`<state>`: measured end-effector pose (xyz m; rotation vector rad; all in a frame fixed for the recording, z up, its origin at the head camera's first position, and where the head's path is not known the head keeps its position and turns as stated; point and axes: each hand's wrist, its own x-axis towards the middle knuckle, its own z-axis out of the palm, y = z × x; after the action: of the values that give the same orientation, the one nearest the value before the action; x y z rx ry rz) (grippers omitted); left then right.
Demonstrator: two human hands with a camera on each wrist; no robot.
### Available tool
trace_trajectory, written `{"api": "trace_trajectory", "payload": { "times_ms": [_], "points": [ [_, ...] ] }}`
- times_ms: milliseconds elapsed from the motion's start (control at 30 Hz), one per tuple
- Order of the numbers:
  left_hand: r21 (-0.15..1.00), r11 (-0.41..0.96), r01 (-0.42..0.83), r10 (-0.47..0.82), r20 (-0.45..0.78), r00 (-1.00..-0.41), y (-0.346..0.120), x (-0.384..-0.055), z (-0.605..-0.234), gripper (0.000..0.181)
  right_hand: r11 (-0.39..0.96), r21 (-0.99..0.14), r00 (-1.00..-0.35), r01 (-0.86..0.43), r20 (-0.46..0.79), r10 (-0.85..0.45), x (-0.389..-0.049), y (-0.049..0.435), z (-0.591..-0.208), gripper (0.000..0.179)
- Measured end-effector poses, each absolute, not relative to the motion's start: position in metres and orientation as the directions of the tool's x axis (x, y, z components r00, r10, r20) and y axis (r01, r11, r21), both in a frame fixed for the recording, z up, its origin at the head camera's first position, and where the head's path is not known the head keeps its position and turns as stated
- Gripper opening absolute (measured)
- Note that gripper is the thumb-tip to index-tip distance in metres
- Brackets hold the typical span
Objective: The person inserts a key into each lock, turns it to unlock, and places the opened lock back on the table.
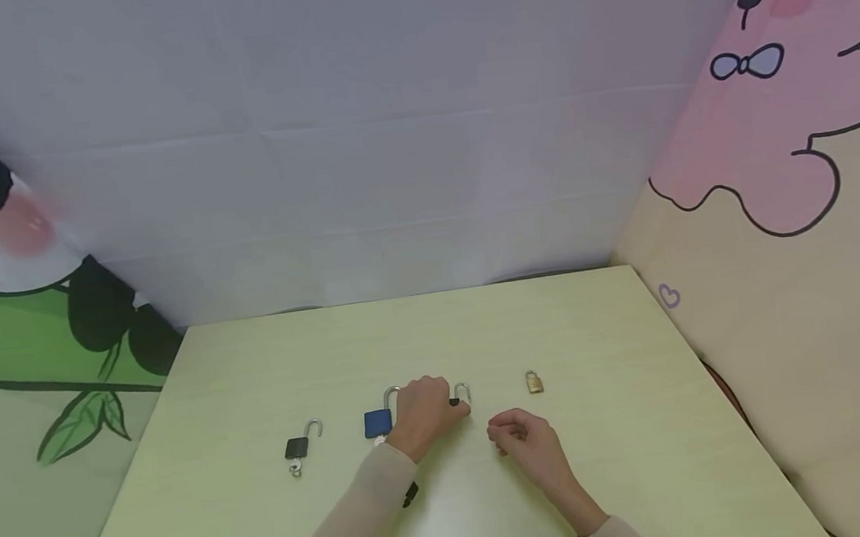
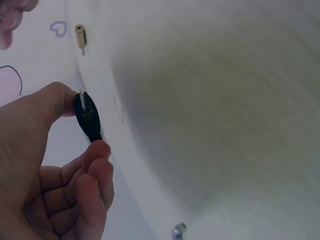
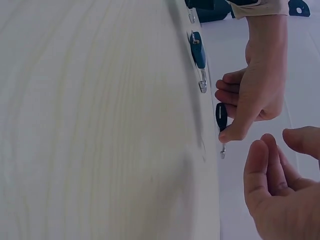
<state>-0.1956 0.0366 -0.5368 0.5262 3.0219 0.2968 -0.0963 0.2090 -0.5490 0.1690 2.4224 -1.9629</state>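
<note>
My left hand [image 1: 423, 417] [image 2: 60, 160] pinches a small black padlock [image 2: 87, 117] [image 3: 221, 115] between thumb and fingers, above the table. Its shackle [image 1: 463, 391] stands unlatched. A thin light piece shows at the padlock's underside in the left wrist view; I cannot tell whether it is a key. To its right, my right hand [image 1: 533, 447] [image 3: 285, 195] hovers with loosely bent fingers. Its thumb and fingertips are apart in the right wrist view, with nothing between them. Just left of the left hand is a blue padlock [image 1: 377, 424] [image 3: 197, 49] with its shackle raised, partly hidden.
Farther left on the pale table [image 1: 216, 511] lies another black padlock [image 1: 296, 447] with an unlatched shackle and a key. Beyond the right hand sits a small brass padlock [image 1: 534, 382] [image 2: 80, 37], its shackle apparently closed. Printed cloth walls [image 1: 394, 164] enclose the table.
</note>
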Motion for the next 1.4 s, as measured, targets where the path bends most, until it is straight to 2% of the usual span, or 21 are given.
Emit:
{"api": "trace_trajectory", "payload": {
  "times_ms": [267,533,767,1100,1400],
  "points": [
    [0.219,0.917,0.334,0.341,0.006,-0.94,0.031,-0.198,-0.552,0.042,0.207,-0.972,-0.992,0.109,-0.094,0.08,-0.091,0.205,-0.534,0.01],
    [0.22,0.913,0.344,0.351,0.008,-0.937,0.029,-0.195,-0.557,0.042,0.209,-0.973,-0.994,0.095,-0.081,0.071,-0.088,0.207,-0.543,0.015],
    [0.224,0.908,0.354,0.362,0.003,-0.932,0.03,-0.197,-0.56,0.045,0.241,-0.969,-0.997,0.053,-0.036,0.075,-0.088,0.211,-0.544,0.013],
    [0.193,0.912,0.362,0.37,-0.01,-0.929,0.037,-0.202,-0.549,0.059,0.323,-0.946,-0.994,0.041,-0.007,0.105,-0.084,0.219,-0.541,0.012],
    [0.198,0.895,0.399,0.411,-0.023,-0.911,0.056,-0.208,-0.537,0.057,0.378,-0.925,-0.991,0.031,0.022,0.135,-0.08,0.223,-0.54,0.012]
  ]
}}
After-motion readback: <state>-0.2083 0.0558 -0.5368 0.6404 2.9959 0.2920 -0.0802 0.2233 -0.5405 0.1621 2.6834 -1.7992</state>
